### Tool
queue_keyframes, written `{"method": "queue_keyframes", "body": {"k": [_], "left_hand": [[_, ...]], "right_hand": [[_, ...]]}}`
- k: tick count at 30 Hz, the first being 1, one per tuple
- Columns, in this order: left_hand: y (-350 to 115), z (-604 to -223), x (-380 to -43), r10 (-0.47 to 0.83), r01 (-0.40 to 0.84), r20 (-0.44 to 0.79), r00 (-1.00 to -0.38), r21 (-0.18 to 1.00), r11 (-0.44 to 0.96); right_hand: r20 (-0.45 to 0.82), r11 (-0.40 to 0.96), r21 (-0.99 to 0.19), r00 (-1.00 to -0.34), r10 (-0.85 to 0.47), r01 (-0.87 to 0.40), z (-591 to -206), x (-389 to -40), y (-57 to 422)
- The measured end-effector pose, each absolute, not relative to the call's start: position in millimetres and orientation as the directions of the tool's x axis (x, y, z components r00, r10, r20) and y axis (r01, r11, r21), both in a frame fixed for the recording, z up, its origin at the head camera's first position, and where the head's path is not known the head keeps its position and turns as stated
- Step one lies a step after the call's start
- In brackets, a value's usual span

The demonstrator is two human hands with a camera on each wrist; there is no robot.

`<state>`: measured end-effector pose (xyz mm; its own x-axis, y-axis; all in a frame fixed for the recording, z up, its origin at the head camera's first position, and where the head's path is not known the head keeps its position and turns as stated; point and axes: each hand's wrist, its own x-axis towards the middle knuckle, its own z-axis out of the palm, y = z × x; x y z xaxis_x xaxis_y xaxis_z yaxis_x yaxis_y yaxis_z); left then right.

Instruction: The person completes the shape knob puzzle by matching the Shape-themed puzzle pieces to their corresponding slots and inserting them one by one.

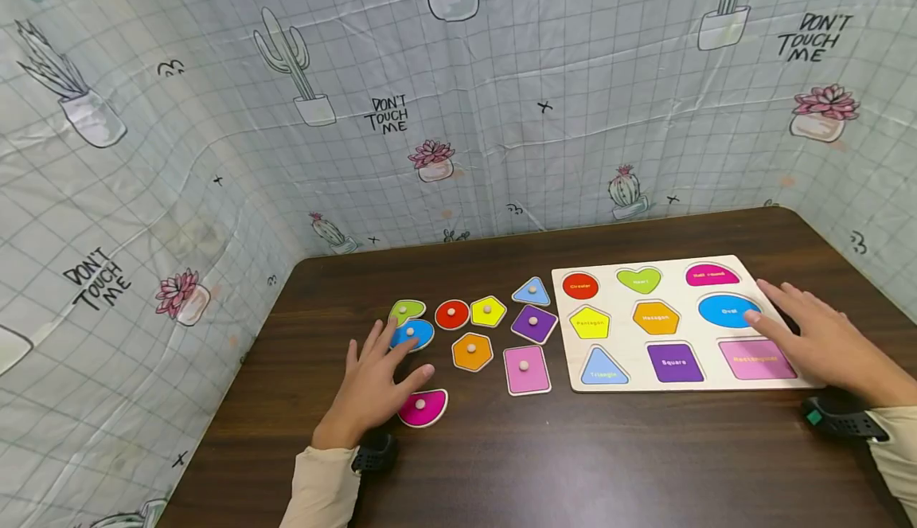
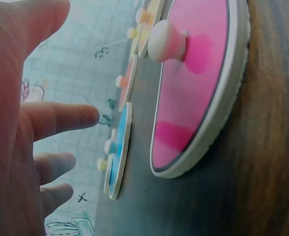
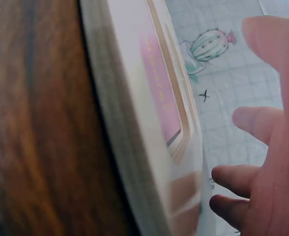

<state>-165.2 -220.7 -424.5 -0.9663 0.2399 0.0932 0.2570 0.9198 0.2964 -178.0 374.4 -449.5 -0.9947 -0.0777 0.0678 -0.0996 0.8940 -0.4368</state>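
My left hand (image 1: 368, 393), fingers spread and holding nothing, hovers at the left of a group of knobbed puzzle pieces. Its fingertips overlap the blue oval piece (image 1: 419, 334) and the green heart piece (image 1: 407, 310) in the head view. Close by its thumb lies the magenta half-round piece (image 2: 193, 93), its white knob facing up. Over the right edge of the wooden puzzle board (image 1: 623, 337) is my right hand (image 1: 824, 337), fingers extended, with nothing in its grasp. Its thumb overlaps the printed blue oval in the head view.
Between hand and board lie the red circle (image 1: 452, 315), yellow pentagon (image 1: 489, 312), orange hexagon (image 1: 472, 352), light-blue triangle (image 1: 532, 291), purple square (image 1: 534, 324) and pink rectangle (image 1: 526, 371) pieces. A patterned curtain (image 1: 501, 98) hangs behind the dark wooden table (image 1: 544, 464).
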Motion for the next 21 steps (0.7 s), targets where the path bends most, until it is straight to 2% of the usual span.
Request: {"method": "queue_keyframes", "body": {"k": [11, 21], "left_hand": [[-217.8, -427.4, -170.3, 0.24, 0.282, 0.159, -0.958, 0.355, 0.891], [-199.4, -430.7, -186.5, 0.306, 0.392, 0.261, -0.915, 0.405, 0.826]], "right_hand": [[0.027, 0.884, -0.455, -0.994, -0.11, -0.11, -458.8, -179.3, 380.1], [-0.005, 0.901, -0.419, -0.992, -0.13, -0.116, -457.8, -180.6, 382.1]]}}
